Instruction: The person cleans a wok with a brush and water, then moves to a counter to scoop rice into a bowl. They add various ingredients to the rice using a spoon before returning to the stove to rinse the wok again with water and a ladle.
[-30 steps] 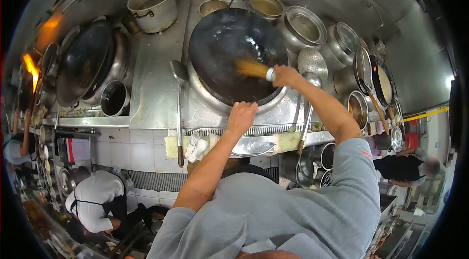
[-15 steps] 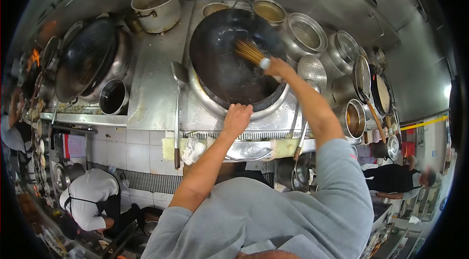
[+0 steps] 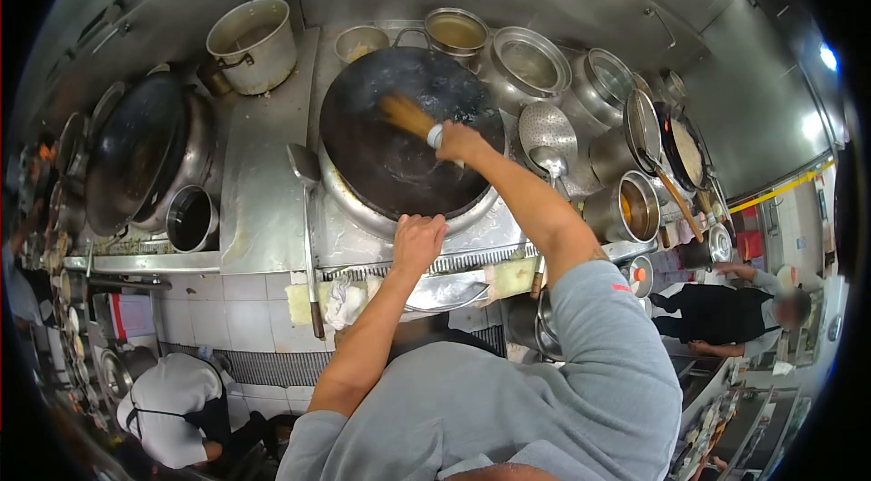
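Observation:
A large black wok (image 3: 363, 159) sits on the round metal ring of the stove, with a wet sheen inside it. My left hand (image 3: 419, 240) is closed over the wok's near rim. In my right hand (image 3: 461, 143) is a bamboo wok brush (image 3: 406, 115), gripped at its white-bound handle. Its bristles, smeared by motion, are over the inside of the wok, left of the hand. To the left of the wok lies a long-handled wok spatula (image 3: 306, 168). On the right a perforated skimmer (image 3: 546, 134) and a ladle (image 3: 550, 161) rest on the stove top.
Several metal pots, such as a steel pot with clear liquid (image 3: 531, 63), line the back and right. A tall dented pot (image 3: 254, 45) stands back left, near another tilted wok (image 3: 136, 154). Other people work nearby: one bent over (image 3: 172, 399), one at right (image 3: 717, 318).
The view has shifted, so the stove sits further left and tilted. The brush has swept within the wok in my right hand. My left hand stays on the wok's rim.

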A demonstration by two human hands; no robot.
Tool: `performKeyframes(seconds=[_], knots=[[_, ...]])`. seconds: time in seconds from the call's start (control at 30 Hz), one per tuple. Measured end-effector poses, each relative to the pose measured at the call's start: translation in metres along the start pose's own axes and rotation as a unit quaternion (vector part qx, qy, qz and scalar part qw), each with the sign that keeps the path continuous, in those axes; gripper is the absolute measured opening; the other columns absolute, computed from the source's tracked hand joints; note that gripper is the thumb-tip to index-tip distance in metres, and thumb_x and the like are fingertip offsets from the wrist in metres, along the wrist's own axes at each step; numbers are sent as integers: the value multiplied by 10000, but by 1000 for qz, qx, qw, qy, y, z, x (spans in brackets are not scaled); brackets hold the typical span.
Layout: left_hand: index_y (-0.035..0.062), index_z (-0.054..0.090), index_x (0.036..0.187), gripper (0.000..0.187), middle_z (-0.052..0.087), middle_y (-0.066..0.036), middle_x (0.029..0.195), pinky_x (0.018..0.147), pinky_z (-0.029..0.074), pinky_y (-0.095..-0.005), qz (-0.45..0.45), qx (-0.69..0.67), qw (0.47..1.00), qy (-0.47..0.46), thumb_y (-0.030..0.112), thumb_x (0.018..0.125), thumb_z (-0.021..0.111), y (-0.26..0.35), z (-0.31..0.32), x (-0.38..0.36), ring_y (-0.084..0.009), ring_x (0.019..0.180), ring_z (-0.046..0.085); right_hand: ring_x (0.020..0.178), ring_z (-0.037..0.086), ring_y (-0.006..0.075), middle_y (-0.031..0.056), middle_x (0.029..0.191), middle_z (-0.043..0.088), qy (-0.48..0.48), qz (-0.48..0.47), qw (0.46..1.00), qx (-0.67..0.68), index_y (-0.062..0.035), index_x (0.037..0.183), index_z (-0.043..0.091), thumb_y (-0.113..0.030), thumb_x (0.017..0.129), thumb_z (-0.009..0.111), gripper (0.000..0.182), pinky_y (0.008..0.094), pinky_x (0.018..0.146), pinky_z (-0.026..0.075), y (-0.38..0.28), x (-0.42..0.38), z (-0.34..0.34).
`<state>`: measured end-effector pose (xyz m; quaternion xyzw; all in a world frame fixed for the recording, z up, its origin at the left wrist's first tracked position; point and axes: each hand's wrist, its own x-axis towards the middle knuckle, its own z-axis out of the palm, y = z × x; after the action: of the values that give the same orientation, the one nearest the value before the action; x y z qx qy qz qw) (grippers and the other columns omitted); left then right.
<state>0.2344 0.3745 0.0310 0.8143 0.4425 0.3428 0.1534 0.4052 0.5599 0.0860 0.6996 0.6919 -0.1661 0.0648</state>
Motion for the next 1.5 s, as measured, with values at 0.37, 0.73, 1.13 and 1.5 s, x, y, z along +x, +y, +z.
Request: performKeyframes(seconds=[0.37,0.73,1.13,1.5], knots=[[83,573,726,214,623,-89,666,720,396,-419,8,-40,999,13,216,858,677,-16,-10,-3,-285,694,574,1060,666,374,217,1136,674,75,20,997,-11,-33,1229,512,-309,741,751,609,460,925,527,11,29,1],[81,664,884,126,620,-109,981,834,425,-450,14,9,998,53,162,809,722,-20,-45,-19,-306,960,545,1061,651,421,314,1159,637,-31,-114,973,198,54,1323,434,-435,686,781,875,450,930,510,-80,-5,31],[45,634,1178,330,566,-175,1218,1001,403,-466,13,6,996,92,106,855,664,4,-82,-63,-376,1146,513,911,690,402,231,957,703,210,16,972,-105,-44,1095,561,-236,738,704,430,483,764,555,135,-177,-97],[49,660,868,192,659,-140,813,796,448,-449,44,62,997,-30,228,919,614,13,-34,-18,-321,831,606,910,684,422,237,966,695,152,71,979,-118,-69,1179,506,-330,764,727,537,518,794,544,181,-200,-11]])
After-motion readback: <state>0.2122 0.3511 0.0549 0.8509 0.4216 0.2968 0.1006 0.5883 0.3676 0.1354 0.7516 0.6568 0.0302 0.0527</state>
